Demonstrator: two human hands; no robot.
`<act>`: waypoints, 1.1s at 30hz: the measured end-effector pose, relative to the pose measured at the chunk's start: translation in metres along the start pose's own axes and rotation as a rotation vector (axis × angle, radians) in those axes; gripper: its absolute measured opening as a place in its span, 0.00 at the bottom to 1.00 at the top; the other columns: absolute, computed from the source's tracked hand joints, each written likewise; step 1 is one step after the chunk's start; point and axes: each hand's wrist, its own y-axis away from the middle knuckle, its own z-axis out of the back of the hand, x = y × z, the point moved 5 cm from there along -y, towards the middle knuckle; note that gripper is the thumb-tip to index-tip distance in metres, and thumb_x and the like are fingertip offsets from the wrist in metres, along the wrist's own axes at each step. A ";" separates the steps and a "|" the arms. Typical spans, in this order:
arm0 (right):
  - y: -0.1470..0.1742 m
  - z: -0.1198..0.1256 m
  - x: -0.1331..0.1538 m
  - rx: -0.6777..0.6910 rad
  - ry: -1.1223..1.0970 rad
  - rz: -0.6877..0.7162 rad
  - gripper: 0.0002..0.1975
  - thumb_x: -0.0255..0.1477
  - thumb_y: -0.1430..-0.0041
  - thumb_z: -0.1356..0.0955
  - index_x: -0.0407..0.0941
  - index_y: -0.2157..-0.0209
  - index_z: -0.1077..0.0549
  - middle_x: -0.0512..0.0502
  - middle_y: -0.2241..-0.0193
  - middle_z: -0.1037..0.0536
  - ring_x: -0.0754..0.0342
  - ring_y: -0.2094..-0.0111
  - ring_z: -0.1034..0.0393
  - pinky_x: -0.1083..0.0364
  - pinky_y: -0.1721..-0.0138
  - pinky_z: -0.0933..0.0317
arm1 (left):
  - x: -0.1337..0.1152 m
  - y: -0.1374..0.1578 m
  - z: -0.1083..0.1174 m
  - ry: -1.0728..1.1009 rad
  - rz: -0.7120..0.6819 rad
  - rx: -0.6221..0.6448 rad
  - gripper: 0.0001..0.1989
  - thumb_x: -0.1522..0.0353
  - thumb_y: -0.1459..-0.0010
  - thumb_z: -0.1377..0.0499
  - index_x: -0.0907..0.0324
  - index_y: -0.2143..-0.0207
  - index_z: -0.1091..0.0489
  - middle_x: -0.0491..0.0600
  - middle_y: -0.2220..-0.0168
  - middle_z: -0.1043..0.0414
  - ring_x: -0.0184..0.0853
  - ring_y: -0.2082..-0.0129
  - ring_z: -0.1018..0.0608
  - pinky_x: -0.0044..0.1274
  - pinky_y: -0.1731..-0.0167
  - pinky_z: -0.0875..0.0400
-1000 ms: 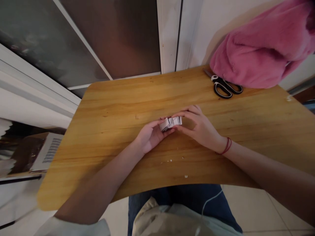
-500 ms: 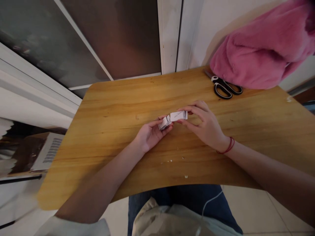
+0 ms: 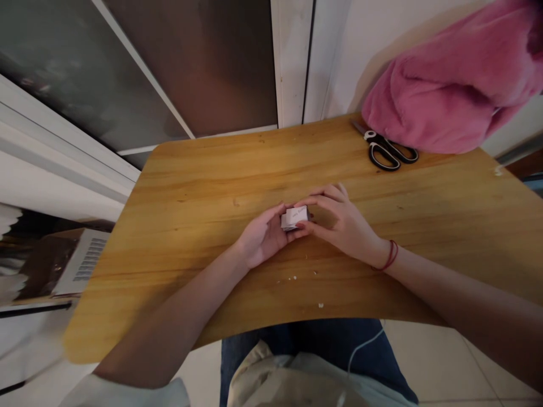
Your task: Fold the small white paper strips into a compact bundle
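Observation:
A small stack of white paper slips (image 3: 296,216) with dark print on the top one is held between both hands above the wooden table. My left hand (image 3: 265,236) cups the stack from the left and below, its fingers reaching under it. From the right, my right hand (image 3: 339,220) pinches the stack's edges between thumb and fingers. A red cord circles the right wrist. How many slips there are, and which hand grips which of them, is hard to see.
Black-handled scissors (image 3: 388,151) lie at the back right of the table (image 3: 203,186), beside a pink plush cloth (image 3: 441,96). Tiny white scraps (image 3: 320,305) are scattered near the front edge. A sliding door (image 3: 190,62) stands behind the table.
My right hand has moved left and slightly down, bringing its slips onto those in my left hand. Two separate bundles now look like one stack.

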 end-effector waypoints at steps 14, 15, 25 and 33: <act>-0.003 0.015 -0.010 -0.185 -0.029 -0.059 0.08 0.33 0.40 0.32 0.49 0.58 0.26 0.45 0.63 0.27 0.47 0.59 0.34 0.44 0.54 0.38 | -0.012 -0.004 0.014 0.076 -0.081 -0.118 0.09 0.76 0.41 0.48 0.67 0.63 0.27 0.52 0.70 0.25 0.31 0.71 0.23 0.23 0.66 0.26; -0.003 0.015 -0.011 -0.181 -0.036 -0.066 0.08 0.33 0.40 0.32 0.49 0.58 0.26 0.45 0.63 0.27 0.47 0.59 0.34 0.45 0.54 0.37 | -0.013 -0.004 0.015 0.083 -0.084 -0.126 0.10 0.76 0.40 0.49 0.67 0.63 0.27 0.51 0.72 0.25 0.31 0.73 0.23 0.22 0.68 0.26; -0.002 0.007 -0.002 -0.059 0.003 0.051 0.10 0.33 0.39 0.32 0.49 0.56 0.27 0.45 0.61 0.27 0.47 0.57 0.33 0.43 0.52 0.38 | -0.010 -0.002 0.007 0.057 -0.063 -0.092 0.12 0.73 0.39 0.49 0.65 0.72 0.28 0.55 0.68 0.24 0.35 0.65 0.21 0.26 0.60 0.25; 0.001 -0.005 -0.004 0.000 0.051 0.073 0.14 0.35 0.41 0.30 0.47 0.54 0.27 0.43 0.59 0.27 0.46 0.56 0.35 0.44 0.54 0.38 | -0.003 -0.002 0.007 0.009 -0.010 -0.018 0.08 0.76 0.41 0.48 0.65 0.65 0.28 0.52 0.65 0.24 0.32 0.67 0.22 0.25 0.61 0.27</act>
